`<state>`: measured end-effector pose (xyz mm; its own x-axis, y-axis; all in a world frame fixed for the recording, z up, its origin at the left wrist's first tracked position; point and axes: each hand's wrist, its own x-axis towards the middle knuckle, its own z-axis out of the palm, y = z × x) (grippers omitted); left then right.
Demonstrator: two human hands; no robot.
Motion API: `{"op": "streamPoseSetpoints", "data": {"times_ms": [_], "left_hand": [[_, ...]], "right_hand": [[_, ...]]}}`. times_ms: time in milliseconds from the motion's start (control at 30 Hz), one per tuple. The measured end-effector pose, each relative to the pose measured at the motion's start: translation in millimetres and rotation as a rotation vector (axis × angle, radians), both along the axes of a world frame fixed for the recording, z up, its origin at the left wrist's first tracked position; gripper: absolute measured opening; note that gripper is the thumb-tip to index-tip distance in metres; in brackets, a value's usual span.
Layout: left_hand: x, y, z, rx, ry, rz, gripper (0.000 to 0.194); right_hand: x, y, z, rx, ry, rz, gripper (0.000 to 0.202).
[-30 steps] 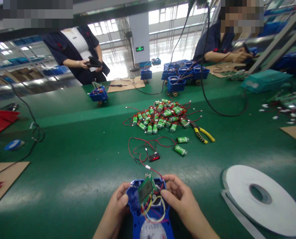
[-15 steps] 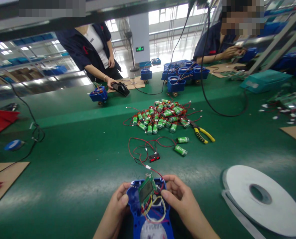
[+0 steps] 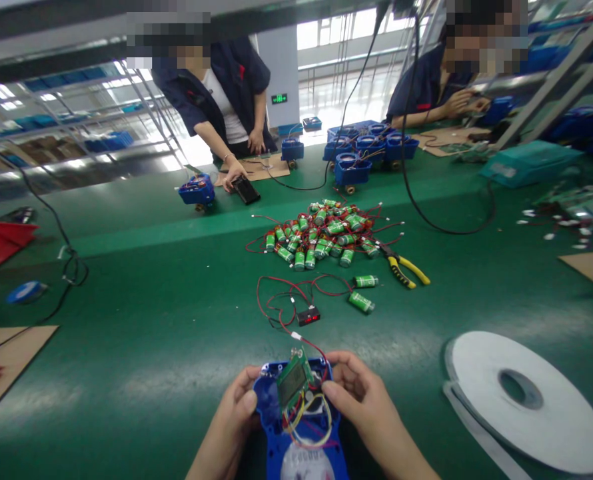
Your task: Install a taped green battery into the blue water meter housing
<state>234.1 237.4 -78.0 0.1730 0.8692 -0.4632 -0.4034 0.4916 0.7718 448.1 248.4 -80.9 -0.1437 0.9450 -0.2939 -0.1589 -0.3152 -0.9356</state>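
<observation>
Between both hands is a blue plastic device housing point(image 3: 266, 400), its inner side facing up. My left hand point(image 3: 239, 403) grips its left edge, thumb on the rim, and my right hand point(image 3: 359, 393) grips the right edge, fingers curled behind. A green circuit board with a grey display point(image 3: 292, 383) stands tilted inside the housing, with yellow and red wires looping below it. From the housing's top a red-black cable with a white connector point(image 3: 296, 336) runs to a small black meter point(image 3: 309, 316) with red digits. Two green battery cells point(image 3: 361, 302) lie beyond it, wired to the meter.
A pile of green batteries point(image 3: 321, 233) lies ahead, yellow-handled pliers point(image 3: 406, 270) beside it. A white tape roll point(image 3: 476, 373) is at right, a red bin point(image 3: 1, 247) at left. Blue housings point(image 3: 352, 170) stand on the far side, where two people are at the bench.
My hands and the blue housing stay put. Across the bench, the person on the left has leaned in to the right, and the black object under that person's hand has turned and now lies flatter.
</observation>
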Motion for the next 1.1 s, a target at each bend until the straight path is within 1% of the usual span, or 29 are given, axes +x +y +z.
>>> {"op": "streamPoseSetpoints", "data": {"times_ms": [233,500,733,1100], "left_hand": [[-1.3,0.6,1.0,0.014,-0.002,-0.015,0.046],[-0.5,1.0,3.9,0.011,-0.015,-0.025,0.047],[-2.2,0.4,1.0,0.009,-0.014,-0.027,0.049],[-0.7,1.4,1.5,0.012,-0.005,-0.005,0.044]], "right_hand": [[-0.5,2.2,6.0,0.002,-0.014,-0.014,0.047],[-0.2,0.4,-1.6,0.005,-0.004,-0.004,0.048],[-0.2,1.0,-0.2,0.016,0.003,-0.005,0.048],[-0.9,1.5,0.7,0.004,-0.005,0.002,0.048]]}}
